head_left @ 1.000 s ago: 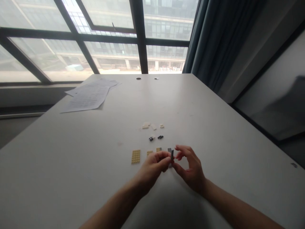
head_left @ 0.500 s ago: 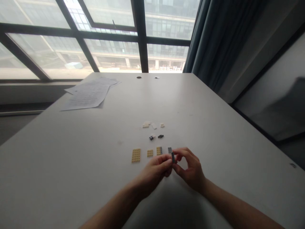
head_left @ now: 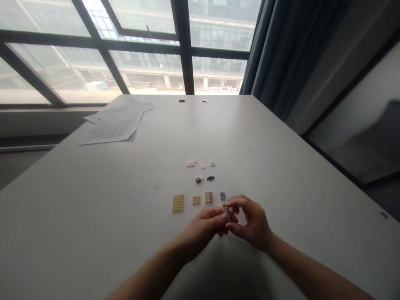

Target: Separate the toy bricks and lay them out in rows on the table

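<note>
Between the fingertips of both hands is a small dark grey piece, seen nearly edge-on. My left hand pinches it from the left, and my right hand grips it from the right with thumb and fingers. Just beyond them lies a grey studded piece. To its left are a tan and grey plate, a small tan plate and a larger tan plate. Farther back sit black pieces and a black and white cluster.
White pieces lie behind the black ones, with another white piece to their right. Printed papers rest at the back left of the white table. A window and dark curtain stand beyond.
The dark grey piece has turned to show a narrower side and moved slightly nearer. Both hands have shifted slightly with it; the table pieces have stayed in place.
</note>
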Tool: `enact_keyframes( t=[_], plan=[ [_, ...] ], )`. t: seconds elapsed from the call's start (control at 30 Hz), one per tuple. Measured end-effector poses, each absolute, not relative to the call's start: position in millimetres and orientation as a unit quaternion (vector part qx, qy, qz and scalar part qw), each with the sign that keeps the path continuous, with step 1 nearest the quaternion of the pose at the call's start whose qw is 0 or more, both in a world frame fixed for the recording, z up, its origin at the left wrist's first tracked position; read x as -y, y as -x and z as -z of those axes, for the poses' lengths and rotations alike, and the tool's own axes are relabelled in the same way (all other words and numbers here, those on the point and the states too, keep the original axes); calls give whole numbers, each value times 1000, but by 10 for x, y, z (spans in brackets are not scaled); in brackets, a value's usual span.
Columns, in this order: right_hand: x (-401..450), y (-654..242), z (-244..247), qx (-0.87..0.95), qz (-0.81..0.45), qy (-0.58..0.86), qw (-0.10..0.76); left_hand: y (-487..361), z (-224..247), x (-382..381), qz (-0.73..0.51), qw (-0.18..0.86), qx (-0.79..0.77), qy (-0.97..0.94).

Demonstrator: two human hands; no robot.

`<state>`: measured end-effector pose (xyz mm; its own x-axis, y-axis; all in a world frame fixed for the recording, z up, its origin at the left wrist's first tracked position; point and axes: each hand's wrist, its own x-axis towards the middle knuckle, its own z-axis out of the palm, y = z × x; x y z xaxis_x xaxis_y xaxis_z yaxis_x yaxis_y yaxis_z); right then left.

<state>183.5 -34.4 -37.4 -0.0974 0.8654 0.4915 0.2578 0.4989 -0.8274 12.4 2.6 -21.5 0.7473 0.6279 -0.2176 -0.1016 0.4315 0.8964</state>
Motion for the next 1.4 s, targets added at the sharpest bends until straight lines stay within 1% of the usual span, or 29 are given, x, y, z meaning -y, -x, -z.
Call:
enact_keyframes(
  t=[0.07, 0.17, 0.23, 0.33, 0.43, 0.6, 1.4],
  plan=[
    [335, -1881, 345, 688, -275, 434, 513, -84, 182, -58, -234, 699, -313, -599],
    [286, -1985, 307, 704, -237, 496, 449, -2, 196, -109, -266, 440, -374, -772],
    [246, -2046, 301, 711, -245, 536, 383, 47, 258, -127, -271, 293, -352, -846],
    [206, -2078, 316, 711, -285, 576, 285, 86, 372, -126, -239, 156, -261, -922],
    [204, -2049, 330, 707, -299, 593, 244, 89, 432, -114, -202, 83, -202, -955],
    [216, -2016, 340, 704, -300, 601, 230, 95, 426, -114, -221, 60, -192, -954],
    [210, -2020, 400, 724, -252, 596, 240, 51, 434, -105, -201, 98, -168, -960]
  ],
)
